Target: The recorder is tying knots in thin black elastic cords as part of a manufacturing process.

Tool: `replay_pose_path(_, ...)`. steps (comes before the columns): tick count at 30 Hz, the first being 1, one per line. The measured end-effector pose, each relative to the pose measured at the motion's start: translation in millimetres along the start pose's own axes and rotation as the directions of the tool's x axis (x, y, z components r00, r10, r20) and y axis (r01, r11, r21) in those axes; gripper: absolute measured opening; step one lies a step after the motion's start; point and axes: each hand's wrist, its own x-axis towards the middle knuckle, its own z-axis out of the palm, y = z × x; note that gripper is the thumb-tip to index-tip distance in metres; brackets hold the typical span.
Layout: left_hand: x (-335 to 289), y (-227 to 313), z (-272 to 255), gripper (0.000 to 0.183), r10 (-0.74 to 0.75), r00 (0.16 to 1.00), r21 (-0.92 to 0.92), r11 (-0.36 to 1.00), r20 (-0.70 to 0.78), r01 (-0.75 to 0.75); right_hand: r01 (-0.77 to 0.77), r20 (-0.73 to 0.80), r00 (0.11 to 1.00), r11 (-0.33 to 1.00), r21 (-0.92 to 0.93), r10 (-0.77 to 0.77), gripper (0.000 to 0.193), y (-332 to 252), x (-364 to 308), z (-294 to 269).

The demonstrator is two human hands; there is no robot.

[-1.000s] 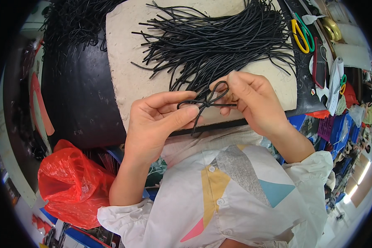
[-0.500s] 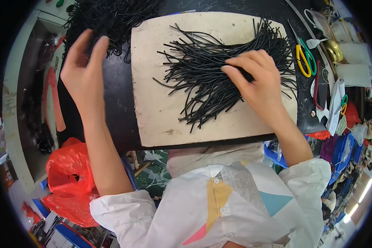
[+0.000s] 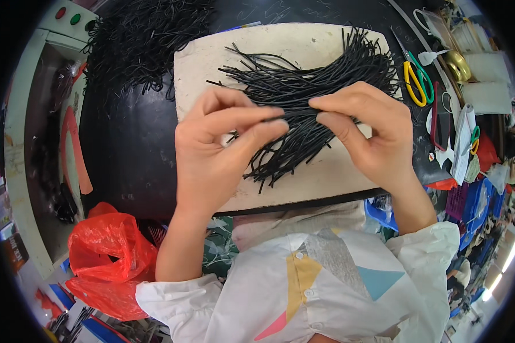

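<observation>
A thick bundle of thin black cords [image 3: 303, 86] lies fanned out across a pale board [image 3: 197, 57]. My left hand [image 3: 212, 146] is over the left part of the bundle, its thumb and forefinger pinched on what looks like one black cord. Opposite it, my right hand [image 3: 377, 134] hovers above the bundle's right half. Its thumb and forefinger tips stand a little apart, with cords showing in the gap; its other fingers are bent and partly hidden. The two hands face each other closely without touching.
A tangled heap of black cords [image 3: 149, 43] sits at the back left of the dark table [image 3: 126, 143]. Scissors [image 3: 415, 83] with yellow and green handles lie right of the board. A red plastic bag [image 3: 106, 246] hangs at the near left, and a blue pen [image 3: 240, 26] lies behind the board.
My left hand has come from beside the cord heap rightward over the bundle, and its fingers have closed into a pinch. My right hand has shifted slightly down and right.
</observation>
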Motion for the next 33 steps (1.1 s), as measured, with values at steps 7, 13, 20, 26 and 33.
replay_pose_path(7,-24,-3,17,0.020,-0.464,0.879,-0.800,0.484,0.109,0.355,-0.328,0.104,0.943,0.824,0.463,0.316,0.018,-11,-18,18)
replay_pose_path(13,-26,0,35,0.028,-0.481,0.872,-0.808,0.548,-0.093,0.216,-0.096,-0.074,0.989,0.942,0.321,0.126,0.019,-10,-25,32)
replay_pose_path(20,-29,3,26,0.025,-0.490,0.853,-0.752,0.490,0.179,0.440,-0.329,0.068,0.940,0.831,0.449,0.336,0.008,-16,-25,20)
replay_pose_path(26,-34,5,11,0.017,-0.225,0.972,-0.399,0.887,0.066,0.233,-0.476,0.277,0.878,0.667,0.573,0.389,0.004,-16,-25,11)
replay_pose_path(33,-38,14,6,0.011,-0.332,0.939,-0.494,0.834,-0.091,0.248,0.164,0.195,0.975,0.946,-0.279,-0.111,0.018,-15,-22,-10)
